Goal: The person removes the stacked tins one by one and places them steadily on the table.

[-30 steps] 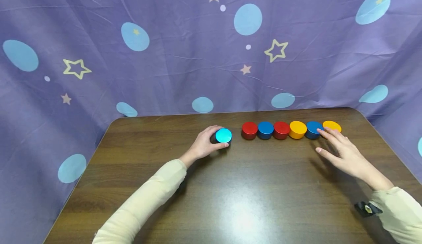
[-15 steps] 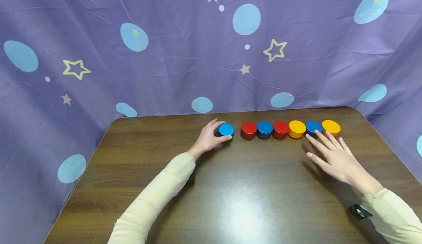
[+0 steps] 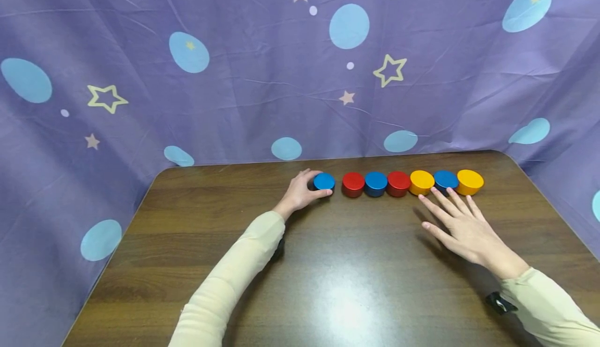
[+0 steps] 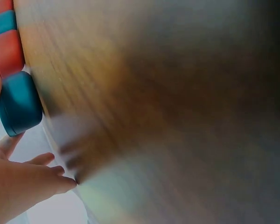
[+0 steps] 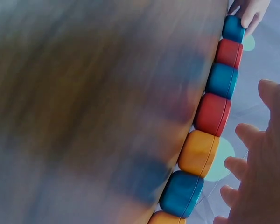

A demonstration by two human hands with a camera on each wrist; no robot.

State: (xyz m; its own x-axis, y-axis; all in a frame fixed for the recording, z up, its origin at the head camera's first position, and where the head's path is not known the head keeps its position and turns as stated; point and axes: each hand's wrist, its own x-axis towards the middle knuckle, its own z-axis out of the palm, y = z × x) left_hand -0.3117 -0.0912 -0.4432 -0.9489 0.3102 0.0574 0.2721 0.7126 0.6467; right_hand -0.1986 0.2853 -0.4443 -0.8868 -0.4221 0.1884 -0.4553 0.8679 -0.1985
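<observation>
My left hand (image 3: 299, 193) grips a round blue tin (image 3: 324, 182) between thumb and fingers, at the left end of a row of tins. In the left wrist view the blue tin (image 4: 20, 103) sits close beside a red one (image 4: 8, 53); the head view shows a narrow gap. From left to right the row continues with a red tin (image 3: 353, 184), blue tin (image 3: 376, 184), red tin (image 3: 398, 184), yellow tin (image 3: 422, 183), blue tin (image 3: 445, 180) and yellow tin (image 3: 470, 182). With fingers spread, my right hand (image 3: 466, 234) hovers before its right end, holding nothing.
The row stands near the far edge of a brown wooden table (image 3: 356, 263). Right behind the table hangs a purple curtain (image 3: 234, 112) with stars and blue ovals. A dark device (image 3: 500, 302) is strapped at the right wrist.
My left hand has brought the blue tin rightward and farther back, closer to the red one. My right hand has drifted left and nearer to me, uncovering the yellow tin at the right end.
</observation>
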